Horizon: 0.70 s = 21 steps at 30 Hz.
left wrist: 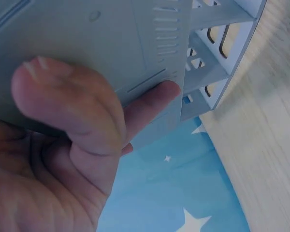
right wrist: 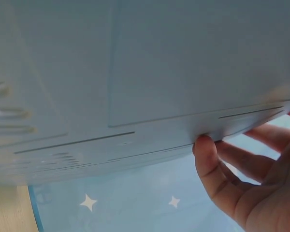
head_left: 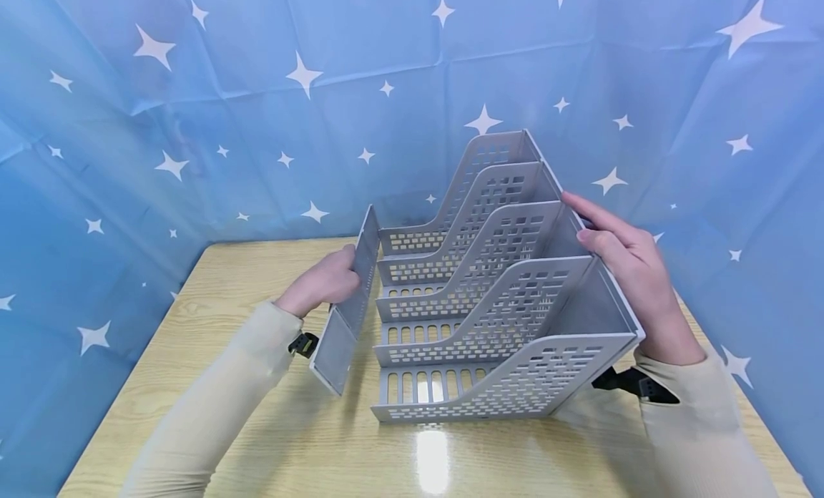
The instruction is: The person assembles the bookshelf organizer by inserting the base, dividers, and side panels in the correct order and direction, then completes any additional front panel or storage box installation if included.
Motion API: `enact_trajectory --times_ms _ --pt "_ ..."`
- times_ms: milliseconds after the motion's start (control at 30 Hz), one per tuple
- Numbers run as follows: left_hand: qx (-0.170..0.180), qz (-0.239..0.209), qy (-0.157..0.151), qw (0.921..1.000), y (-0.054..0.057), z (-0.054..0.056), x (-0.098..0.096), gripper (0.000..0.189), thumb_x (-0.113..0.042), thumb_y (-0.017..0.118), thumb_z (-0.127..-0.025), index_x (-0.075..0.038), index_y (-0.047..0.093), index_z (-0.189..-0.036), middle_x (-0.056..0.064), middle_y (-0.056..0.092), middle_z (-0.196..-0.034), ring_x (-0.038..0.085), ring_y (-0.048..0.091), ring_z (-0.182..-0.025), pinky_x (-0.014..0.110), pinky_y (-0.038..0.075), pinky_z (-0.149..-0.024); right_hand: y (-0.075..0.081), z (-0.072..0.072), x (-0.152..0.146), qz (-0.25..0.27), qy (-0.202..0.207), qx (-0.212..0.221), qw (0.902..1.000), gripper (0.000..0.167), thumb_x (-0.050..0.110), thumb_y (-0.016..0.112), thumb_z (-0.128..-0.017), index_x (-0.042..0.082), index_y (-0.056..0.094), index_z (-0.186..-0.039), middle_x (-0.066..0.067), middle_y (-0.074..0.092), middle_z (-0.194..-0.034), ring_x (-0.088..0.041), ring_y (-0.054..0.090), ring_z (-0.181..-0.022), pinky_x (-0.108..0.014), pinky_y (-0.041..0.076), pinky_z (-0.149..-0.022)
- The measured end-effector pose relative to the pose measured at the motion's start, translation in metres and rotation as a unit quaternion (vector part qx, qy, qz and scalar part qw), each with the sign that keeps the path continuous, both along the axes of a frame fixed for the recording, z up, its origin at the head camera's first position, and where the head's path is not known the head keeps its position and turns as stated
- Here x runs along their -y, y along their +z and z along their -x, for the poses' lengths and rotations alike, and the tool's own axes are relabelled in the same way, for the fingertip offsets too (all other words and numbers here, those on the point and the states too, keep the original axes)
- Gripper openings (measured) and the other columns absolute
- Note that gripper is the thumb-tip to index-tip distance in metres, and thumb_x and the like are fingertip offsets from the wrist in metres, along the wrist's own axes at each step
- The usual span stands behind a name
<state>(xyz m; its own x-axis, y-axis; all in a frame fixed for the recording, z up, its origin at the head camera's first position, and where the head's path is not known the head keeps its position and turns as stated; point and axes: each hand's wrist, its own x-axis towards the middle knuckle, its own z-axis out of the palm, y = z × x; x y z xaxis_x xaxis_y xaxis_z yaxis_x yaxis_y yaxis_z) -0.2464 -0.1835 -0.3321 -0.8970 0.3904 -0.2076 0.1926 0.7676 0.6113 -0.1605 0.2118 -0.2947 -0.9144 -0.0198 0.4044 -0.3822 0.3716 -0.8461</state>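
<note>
A grey plastic file rack with perforated, sloping dividers stands on the table, its low ends facing left. My left hand grips a long grey panel upright, close beside those low ends, with a gap between them. In the left wrist view, the thumb and one finger show near the outer face of the panel. My right hand holds the rack's tall back at its edge. The right wrist view shows the thumb at the edge of the back wall, with other fingers partly hidden.
The light wood table lies under the rack and extends to the left. A blue cloth with white stars hangs behind and on both sides. Dark straps circle both wrists over pale sleeves.
</note>
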Motion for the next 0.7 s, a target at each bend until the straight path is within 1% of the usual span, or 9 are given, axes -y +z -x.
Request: enact_trajectory --times_ms 100,200,300,400,467,567,700 --pt "-0.006 -0.008 0.006 0.9999 0.004 -0.001 0.007 0.062 0.004 0.039 -0.08 0.013 0.04 -0.142 0.032 0.054 -0.135 0.042 0.06 -0.116 0.056 0.053 -0.097 0.001 0.0 0.0 -0.004 -0.002 0.0 1.0 0.044 0.013 0.049 -0.106 0.018 0.058 -0.149 0.013 0.057 -0.148 0.0 0.052 -0.13 -0.01 0.04 -0.096" --pt "-0.01 -0.016 0.004 0.9998 0.01 -0.003 0.012 0.071 0.005 0.039 -0.08 0.012 0.033 -0.151 0.033 0.048 -0.145 0.044 0.057 -0.123 0.058 0.052 -0.1 0.001 0.001 0.0 -0.006 -0.004 0.0 1.0 0.044 0.014 0.049 -0.106 0.018 0.058 -0.148 0.013 0.057 -0.148 0.0 0.051 -0.131 -0.01 0.039 -0.097" --pt "-0.003 -0.019 0.001 0.9998 0.014 -0.005 0.015 0.077 0.005 0.038 -0.08 0.01 0.027 -0.156 0.033 0.041 -0.152 0.047 0.054 -0.129 0.06 0.05 -0.102 0.002 0.001 -0.001 -0.005 -0.005 0.0 1.0 0.044 0.014 0.049 -0.106 0.019 0.059 -0.148 0.014 0.057 -0.147 -0.001 0.05 -0.132 -0.01 0.038 -0.098" --pt "0.007 -0.022 -0.001 0.9997 0.015 -0.006 0.016 0.078 0.006 0.038 -0.081 0.009 0.022 -0.158 0.033 0.037 -0.156 0.049 0.05 -0.133 0.061 0.048 -0.104 0.002 0.001 -0.001 -0.005 -0.005 -0.002 1.0 0.044 0.014 0.049 -0.105 0.019 0.059 -0.148 0.013 0.057 -0.148 -0.001 0.049 -0.134 -0.01 0.037 -0.1" --pt "0.011 -0.022 0.001 0.9997 0.016 -0.007 0.015 0.077 0.006 0.037 -0.082 0.009 0.022 -0.158 0.034 0.037 -0.155 0.05 0.05 -0.134 0.062 0.047 -0.105 0.002 0.002 -0.001 -0.004 -0.004 -0.003 1.0 0.044 0.013 0.049 -0.105 0.019 0.059 -0.148 0.013 0.057 -0.148 -0.001 0.049 -0.135 -0.01 0.037 -0.101" --pt "0.013 -0.021 0.003 0.9997 0.016 -0.008 0.014 0.076 0.006 0.038 -0.081 0.01 0.024 -0.156 0.034 0.039 -0.153 0.05 0.05 -0.133 0.062 0.048 -0.105 0.001 0.001 -0.001 0.0 -0.003 -0.002 1.0 0.044 0.013 0.049 -0.105 0.019 0.059 -0.148 0.012 0.056 -0.149 -0.001 0.048 -0.136 -0.01 0.037 -0.101" --pt "0.01 -0.011 -0.001 0.9999 0.016 -0.007 0.011 0.075 0.006 0.037 -0.08 0.012 0.027 -0.154 0.034 0.042 -0.151 0.047 0.053 -0.129 0.059 0.05 -0.103 0.0 0.001 0.0 0.002 -0.003 0.0 1.0 0.044 0.012 0.049 -0.105 0.019 0.059 -0.148 0.012 0.056 -0.149 -0.001 0.048 -0.136 -0.01 0.037 -0.101"
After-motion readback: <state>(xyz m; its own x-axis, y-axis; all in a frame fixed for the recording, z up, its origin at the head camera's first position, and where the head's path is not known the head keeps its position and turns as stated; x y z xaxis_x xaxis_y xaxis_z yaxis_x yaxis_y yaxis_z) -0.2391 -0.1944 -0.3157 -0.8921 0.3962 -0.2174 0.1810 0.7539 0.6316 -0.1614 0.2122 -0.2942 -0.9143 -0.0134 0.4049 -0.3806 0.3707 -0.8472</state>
